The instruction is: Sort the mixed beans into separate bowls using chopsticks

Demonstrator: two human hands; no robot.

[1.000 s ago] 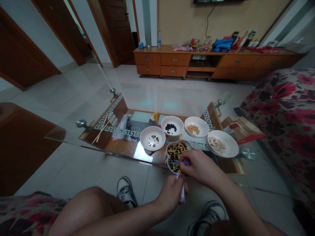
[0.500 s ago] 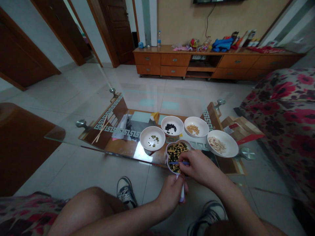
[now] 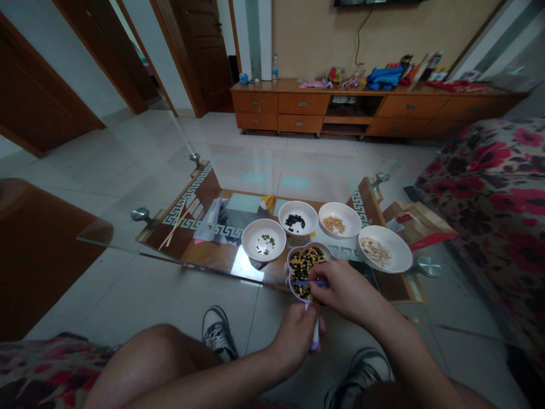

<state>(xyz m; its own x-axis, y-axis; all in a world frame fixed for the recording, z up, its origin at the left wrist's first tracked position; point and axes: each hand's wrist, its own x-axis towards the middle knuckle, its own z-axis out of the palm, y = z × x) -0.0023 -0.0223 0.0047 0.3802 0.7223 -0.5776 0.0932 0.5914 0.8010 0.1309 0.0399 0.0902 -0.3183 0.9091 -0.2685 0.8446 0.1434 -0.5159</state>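
Note:
My left hand (image 3: 298,329) is wrapped round the white and purple handle of a scalloped bowl (image 3: 290,262) at the glass table's near edge. Mixed yellow, green and dark beans (image 3: 305,264) fill the bowl. Over its right side, my right hand (image 3: 334,284) pinches a thin purple-blue stick (image 3: 302,282), perhaps tweezers, lying across the beans; its tip is too small to make out. Around the bowl stand white bowls: one with a few green beans (image 3: 266,244), one with black beans (image 3: 294,222), one with yellow beans (image 3: 334,225), and one with pale flat pieces (image 3: 375,250).
The glass table (image 3: 128,241) has a lower wooden shelf with papers. Wooden chopsticks (image 3: 174,224) lie at the left. A brown paper bag (image 3: 419,221) is at the right, beside a flowered sofa (image 3: 489,170). A low cabinet (image 3: 302,105) lines the far wall.

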